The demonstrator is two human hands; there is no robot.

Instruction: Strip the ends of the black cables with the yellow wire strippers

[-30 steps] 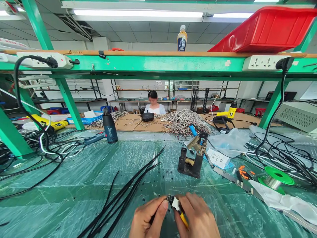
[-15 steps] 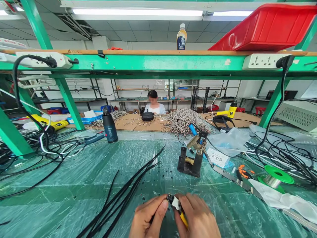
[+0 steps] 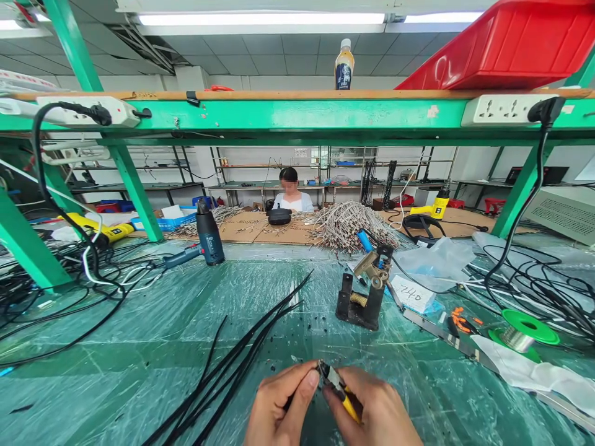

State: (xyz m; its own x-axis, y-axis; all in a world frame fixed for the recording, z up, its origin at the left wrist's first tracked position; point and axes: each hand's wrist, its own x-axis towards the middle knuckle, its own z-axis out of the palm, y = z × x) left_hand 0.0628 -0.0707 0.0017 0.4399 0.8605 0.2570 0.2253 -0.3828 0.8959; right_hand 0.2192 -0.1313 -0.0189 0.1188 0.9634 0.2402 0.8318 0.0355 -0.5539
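Low in the middle of the head view, my left hand pinches something small and dark between thumb and forefinger. Most of that piece is hidden by the fingers. My right hand is closed around yellow-handled side cutters, whose jaws point at the left fingertips and meet or nearly touch the pinched piece. Left of my hands, several black cables lie slantwise on the table. Tiny black bits are scattered between the cables and a dark metal stand beyond my hands.
A heat gun stands at back left. Behind the stand is a heap of pale wires. A solder spool and a metal ruler lie to the right. A green shelf beam crosses above; a person sits opposite.
The cutters have turned slightly in my right hand, showing more of their jaws and handle. My left hand keeps its pinch. The whole view has shifted a little.
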